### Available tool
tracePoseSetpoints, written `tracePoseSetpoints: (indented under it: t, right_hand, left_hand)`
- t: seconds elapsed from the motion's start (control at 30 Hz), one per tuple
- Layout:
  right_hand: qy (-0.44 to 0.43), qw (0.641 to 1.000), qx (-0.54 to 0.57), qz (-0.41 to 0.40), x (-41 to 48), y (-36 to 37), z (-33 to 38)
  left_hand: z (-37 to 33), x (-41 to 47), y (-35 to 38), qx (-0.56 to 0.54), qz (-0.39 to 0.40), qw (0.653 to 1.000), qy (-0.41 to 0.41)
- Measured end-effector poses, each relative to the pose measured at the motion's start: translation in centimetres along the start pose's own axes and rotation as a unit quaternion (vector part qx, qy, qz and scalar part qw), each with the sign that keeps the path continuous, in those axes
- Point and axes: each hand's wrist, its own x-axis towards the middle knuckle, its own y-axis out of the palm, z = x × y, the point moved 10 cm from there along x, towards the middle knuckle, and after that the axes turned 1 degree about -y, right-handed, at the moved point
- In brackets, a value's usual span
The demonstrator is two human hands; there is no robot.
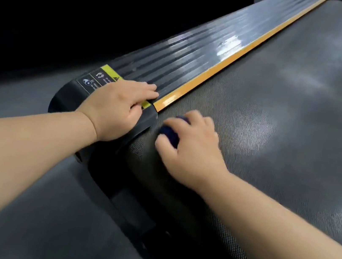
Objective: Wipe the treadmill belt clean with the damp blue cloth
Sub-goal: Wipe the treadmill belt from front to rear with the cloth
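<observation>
The dark textured treadmill belt (288, 124) fills the right half of the head view, with pale smeared patches across it. My right hand (192, 145) presses a bunched dark blue cloth (170, 132) onto the belt near its rear left corner; only a bit of cloth shows under the fingers and thumb. My left hand (119, 110) lies flat, palm down, on the black rear end cap of the left side rail (199, 51), partly covering a yellow warning sticker (107, 73).
An orange strip (226, 64) runs between the ribbed side rail and the belt. Grey rubber floor (21, 206) lies below and left of the treadmill's rear end. Another dark machine base (73, 4) stands to the far left.
</observation>
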Motion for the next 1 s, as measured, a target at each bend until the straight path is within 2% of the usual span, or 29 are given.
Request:
tracePoseSetpoints:
  t: [0.07, 0.17, 0.23, 0.37, 0.43, 0.57, 0.63, 0.77, 0.87, 0.9, 1.0]
  right_hand:
    - [-0.020, 0.999, -0.042, 0.009, 1.0, -0.4, -1.1]
    - [0.092, 0.993, -0.075, -0.025, 3.8, -1.9, -6.7]
    - [0.123, 0.990, -0.054, -0.045, 3.6, -1.7, -6.4]
    - [0.040, 0.998, -0.043, -0.012, 1.9, -0.4, -2.2]
    - [0.034, 0.996, -0.079, -0.014, 3.7, -1.0, -3.5]
    - [0.190, 0.980, -0.035, -0.038, 7.5, -1.9, -8.9]
    - [0.171, 0.985, -0.003, -0.034, 7.3, -1.1, -7.0]
    - [0.025, 0.999, 0.036, -0.005, 3.2, 0.1, 0.3]
    - [-0.019, 0.998, 0.050, 0.035, 2.6, 0.0, 0.7]
    - [-0.009, 0.999, 0.025, 0.032, 3.1, -0.3, -0.4]
    - [0.114, 0.993, -0.028, 0.000, 4.2, -1.5, -4.5]
  left_hand:
    - [-0.2, 0.0, 0.0, 0.003, -0.002, 1.000, 0.000]
    - [-0.1, 0.1, 0.0, -0.001, 0.000, 1.000, 0.002]
    - [0.1, 0.1, -0.1, 0.000, -0.001, 1.000, 0.002]
    - [0.0, 0.2, 0.1, 0.006, 0.005, 1.000, 0.004]
    - [-0.2, 0.2, 0.2, 0.004, 0.009, 1.000, 0.009]
    - [0.2, 0.1, -0.1, -0.005, 0.000, 1.000, 0.004]
    - [0.2, 0.1, -0.1, -0.007, -0.001, 1.000, 0.007]
    - [0.2, 0.2, -0.1, -0.009, -0.003, 1.000, 0.003]
    - [0.2, 0.2, -0.1, -0.010, -0.003, 1.000, 0.003]
    - [0.1, 0.2, -0.2, -0.010, -0.006, 1.000, 0.005]
    - [0.2, 0.3, -0.3, -0.018, -0.006, 1.000, 0.004]
